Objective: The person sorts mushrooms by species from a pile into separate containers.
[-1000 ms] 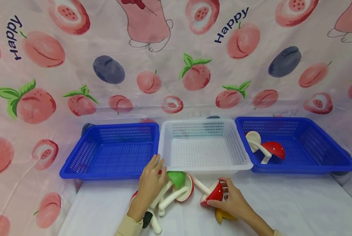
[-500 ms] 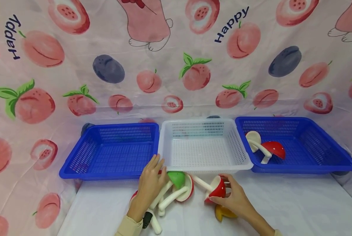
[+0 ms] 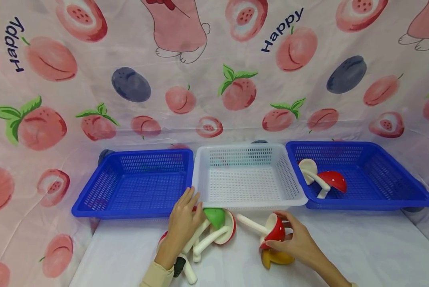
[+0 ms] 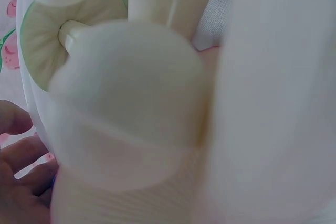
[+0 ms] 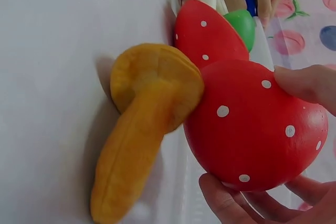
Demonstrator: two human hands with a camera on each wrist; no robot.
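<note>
My right hand (image 3: 296, 240) grips a red toy mushroom by its white-dotted cap (image 5: 257, 124), thumb on one side and fingers on the other. Its white stem (image 3: 252, 224) points left. Just below lies an orange-brown mushroom (image 3: 279, 258) on the cloth; in the right wrist view it touches or overlaps the red cap. Over a heap of mushrooms lies my left hand (image 3: 183, 223), fingers extended near the baskets' front rims. A green cap (image 3: 215, 217), a red-edged cap (image 3: 227, 233) and white stems (image 3: 208, 243) show beside it. Blurred pale shapes fill much of the left wrist view.
Three baskets stand side by side behind the hands: a blue one (image 3: 78, 209) at left, a white one (image 3: 250, 205) in the middle and another blue one (image 3: 372, 205) at right. In the right basket lie red mushrooms (image 3: 333, 181). A fruit-print cloth (image 3: 200, 71) hangs behind.
My right hand has moved right and slightly away from me with the red mushroom, drawing its stem away from the heap. The left hand has stayed in place.
</note>
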